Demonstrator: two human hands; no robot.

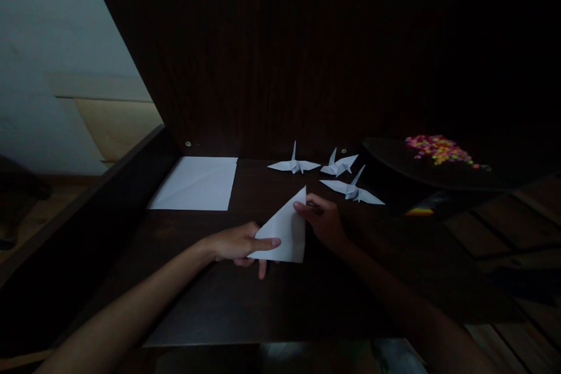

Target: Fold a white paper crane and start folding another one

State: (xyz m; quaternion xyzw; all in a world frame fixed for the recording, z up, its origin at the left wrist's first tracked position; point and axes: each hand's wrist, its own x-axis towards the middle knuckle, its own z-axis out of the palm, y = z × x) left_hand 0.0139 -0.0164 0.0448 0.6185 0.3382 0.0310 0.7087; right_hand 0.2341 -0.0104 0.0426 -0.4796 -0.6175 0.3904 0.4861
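Observation:
A folded sheet of white paper (287,234) is held up between both hands over the dark desk. My left hand (241,243) grips its lower left part, thumb on top and fingers underneath. Along its right edge, near the pointed top, my right hand (323,219) pinches it between thumb and fingers. Beyond the hands stand three white paper cranes: one (294,166) behind the folded paper, another (338,166) to its right, and a third (353,190) nearer to my right hand.
White paper (195,184) lies flat at the desk's back left. A pile of small colourful pieces (438,149) sits on a dark raised surface at right. A dark side panel (87,216) bounds the left, and a tall dark panel (272,52) rises behind.

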